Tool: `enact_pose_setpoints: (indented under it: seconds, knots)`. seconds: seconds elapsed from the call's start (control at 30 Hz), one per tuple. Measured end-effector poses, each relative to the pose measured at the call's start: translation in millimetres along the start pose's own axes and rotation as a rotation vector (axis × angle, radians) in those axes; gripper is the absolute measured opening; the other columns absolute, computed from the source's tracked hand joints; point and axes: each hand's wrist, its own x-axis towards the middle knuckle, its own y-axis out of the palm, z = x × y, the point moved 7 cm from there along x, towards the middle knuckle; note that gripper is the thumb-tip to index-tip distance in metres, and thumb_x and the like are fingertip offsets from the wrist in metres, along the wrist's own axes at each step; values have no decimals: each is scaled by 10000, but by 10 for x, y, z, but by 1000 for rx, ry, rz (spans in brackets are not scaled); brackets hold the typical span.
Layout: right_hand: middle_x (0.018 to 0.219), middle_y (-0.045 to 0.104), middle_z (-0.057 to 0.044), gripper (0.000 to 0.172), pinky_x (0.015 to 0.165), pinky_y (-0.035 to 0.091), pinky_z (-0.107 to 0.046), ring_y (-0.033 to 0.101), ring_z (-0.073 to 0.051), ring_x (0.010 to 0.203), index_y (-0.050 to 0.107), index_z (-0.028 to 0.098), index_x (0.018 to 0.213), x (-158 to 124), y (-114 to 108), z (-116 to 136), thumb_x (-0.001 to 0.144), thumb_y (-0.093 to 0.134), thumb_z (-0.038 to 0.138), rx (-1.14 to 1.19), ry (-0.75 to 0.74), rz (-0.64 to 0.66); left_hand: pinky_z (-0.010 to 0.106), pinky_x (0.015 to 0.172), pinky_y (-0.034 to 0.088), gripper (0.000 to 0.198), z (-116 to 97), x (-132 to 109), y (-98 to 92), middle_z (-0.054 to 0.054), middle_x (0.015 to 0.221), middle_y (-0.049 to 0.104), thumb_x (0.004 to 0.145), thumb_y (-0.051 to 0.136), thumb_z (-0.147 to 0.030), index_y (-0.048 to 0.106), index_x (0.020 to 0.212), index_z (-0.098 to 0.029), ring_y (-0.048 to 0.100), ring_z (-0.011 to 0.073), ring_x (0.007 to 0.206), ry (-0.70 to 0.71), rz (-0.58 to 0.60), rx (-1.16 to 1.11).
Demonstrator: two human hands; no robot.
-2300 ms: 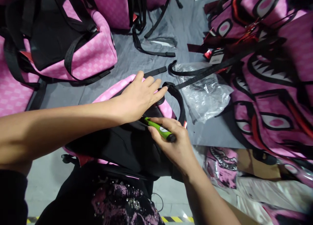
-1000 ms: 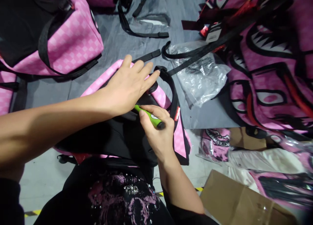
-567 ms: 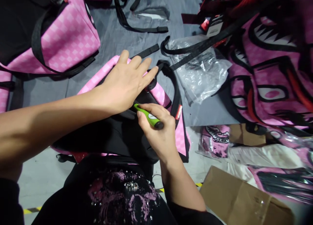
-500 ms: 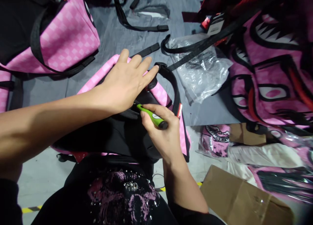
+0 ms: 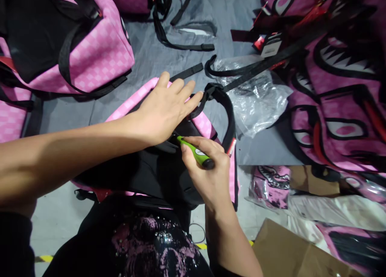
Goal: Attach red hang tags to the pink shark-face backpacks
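A pink checkered and black backpack (image 5: 135, 176) lies on the table edge against my body. My left hand (image 5: 165, 108) rests across its upper part, palm down with the fingers spread. My right hand (image 5: 208, 160) is closed around a slim tool with a bright green handle (image 5: 193, 150) and a black end. The tool points up and left at the black fabric, just below my left palm. Its tip is too dark to make out, so its exact kind does not show. A black strap (image 5: 230, 112) loops beside the bag's right side.
Clear plastic wrapping (image 5: 259, 104) lies right of the bag, crossed by a long black strap. Pink bags with shark mouths (image 5: 346, 104) pile up at right. Another pink checkered bag (image 5: 105, 52) stands at upper left. Below right is a cardboard box (image 5: 289, 249).
The whole scene has shifted slightly right and down in the view. Both hands keep almost the same place on the bag, and the green-handled tool stays in my right hand.
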Motion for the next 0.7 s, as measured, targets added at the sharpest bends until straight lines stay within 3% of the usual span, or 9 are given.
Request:
enact_pose_setpoints:
  seconds: [0.1,0.2,0.33,0.53,0.7]
  knots:
    - [973,744,-15,125,913,493,-420,686,-213,913,704,243,954,4,39,-9,872,624,293,60,-6,60,556,1106,208,839,40,13,-27,125,1576,246,800,631,-336,215,1521,-234,340,393,1347,14,5,38]
    - [948,747,-15,130,898,482,-429,690,-212,863,701,240,960,-33,5,-32,880,616,297,57,3,66,520,1076,292,944,198,-7,-81,124,1591,201,750,684,-410,179,1533,-256,345,400,1338,31,90,87]
    - [971,746,-30,134,899,448,-433,682,-221,894,705,237,968,-79,-10,27,868,639,297,80,-52,22,449,1007,395,1152,412,-164,-201,131,1588,178,673,718,-538,13,1551,-293,378,400,1308,-19,171,81]
    - [974,744,-26,145,884,426,-390,673,-202,911,702,230,982,-29,213,152,858,644,279,223,-143,-17,448,923,461,1279,312,-294,-164,152,1616,-36,665,773,-470,-169,1516,-315,341,412,1290,-133,202,156]
    - [962,749,-6,143,826,401,-355,666,-174,812,698,224,986,-8,306,91,864,646,276,242,-134,-25,420,907,478,1246,307,-217,-85,147,1585,88,672,774,-381,-136,1521,-329,350,376,1253,-171,270,172]
